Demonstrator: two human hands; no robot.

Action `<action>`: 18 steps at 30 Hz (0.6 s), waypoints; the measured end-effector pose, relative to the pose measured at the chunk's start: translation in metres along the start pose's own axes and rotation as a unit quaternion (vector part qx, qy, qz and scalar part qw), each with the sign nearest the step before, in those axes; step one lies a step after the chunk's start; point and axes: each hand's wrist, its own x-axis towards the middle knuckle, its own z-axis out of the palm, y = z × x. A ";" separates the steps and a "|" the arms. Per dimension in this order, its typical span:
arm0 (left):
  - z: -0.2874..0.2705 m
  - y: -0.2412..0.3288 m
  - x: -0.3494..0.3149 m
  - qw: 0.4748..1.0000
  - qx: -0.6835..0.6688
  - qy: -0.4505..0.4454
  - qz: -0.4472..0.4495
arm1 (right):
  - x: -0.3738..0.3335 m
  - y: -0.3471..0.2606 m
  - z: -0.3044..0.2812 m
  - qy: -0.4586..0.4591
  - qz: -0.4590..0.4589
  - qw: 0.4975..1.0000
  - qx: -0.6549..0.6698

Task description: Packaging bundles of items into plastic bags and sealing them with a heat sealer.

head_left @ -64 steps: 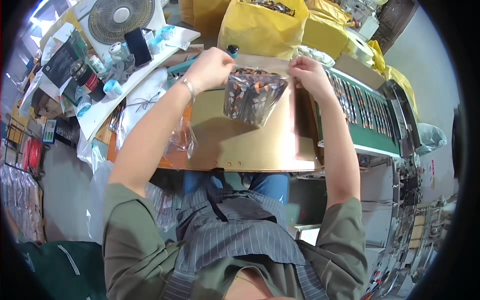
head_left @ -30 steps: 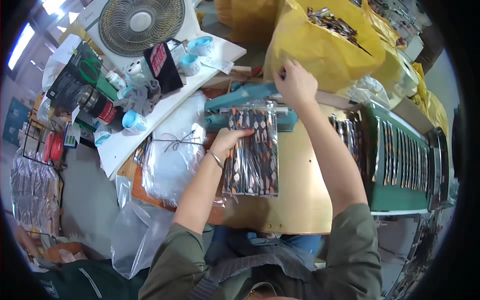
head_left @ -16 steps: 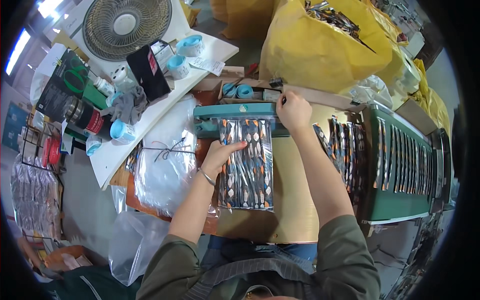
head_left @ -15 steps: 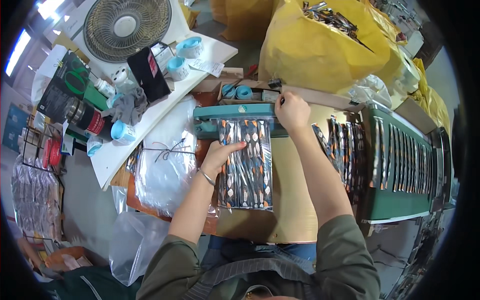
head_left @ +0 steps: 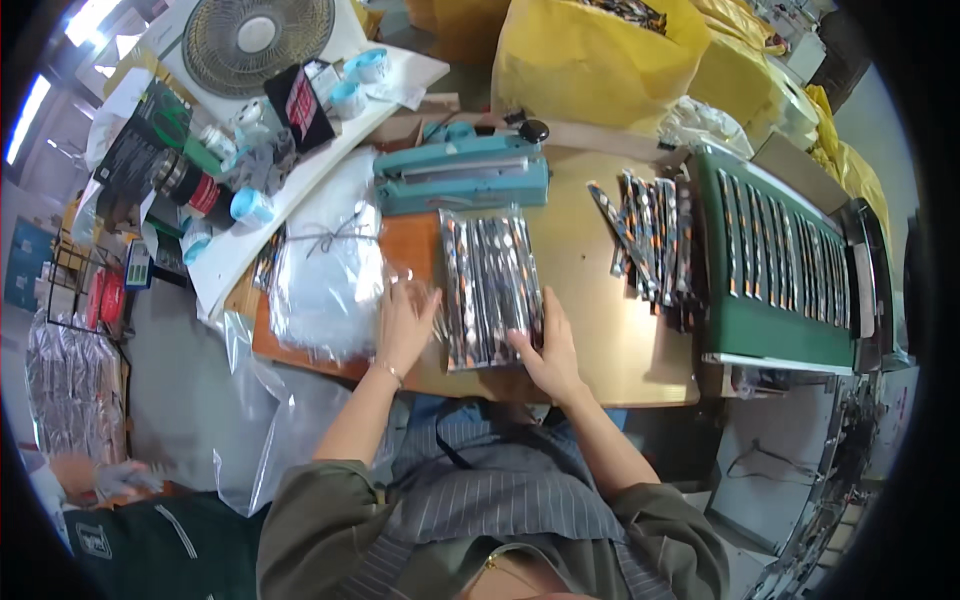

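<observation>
A clear plastic packet of patterned slim sticks lies on the table in front of me. My right hand grips its right edge, thumb on top and fingers along the side. Just left of the packet is my left hand, thumb spread from its fingers, beside a tied stack of clear plastic bags. Some loose clear plastic shows by its fingertips; no grip on it is visible. Behind the packet stands a turquoise heat sealer, its arm raised, with a black knob at the right end.
Loose patterned sticks are heaped on the right. Beyond them a green board carries a row of sticks. Yellow sacks stand behind. A white side table holds a fan, tape rolls and a phone. Another person's hand shows lower left.
My right hand has left the sealer's knob and come down to the packet's right edge. The sealer's arm has risen. The packet is clear of the sealer, and my left hand has moved left off it.
</observation>
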 end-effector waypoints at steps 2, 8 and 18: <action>-0.015 -0.037 -0.048 0.923 0.337 0.066 0.172 | -0.016 -0.011 0.006 -0.027 0.011 0.999 -0.025; -0.073 -0.018 -0.045 0.993 -0.103 0.060 0.019 | -0.004 -0.025 0.034 -0.025 0.008 0.985 -0.169; -0.063 0.089 -0.078 0.764 -0.606 -0.119 -0.185 | 0.018 -0.070 -0.023 -0.033 0.089 0.911 0.400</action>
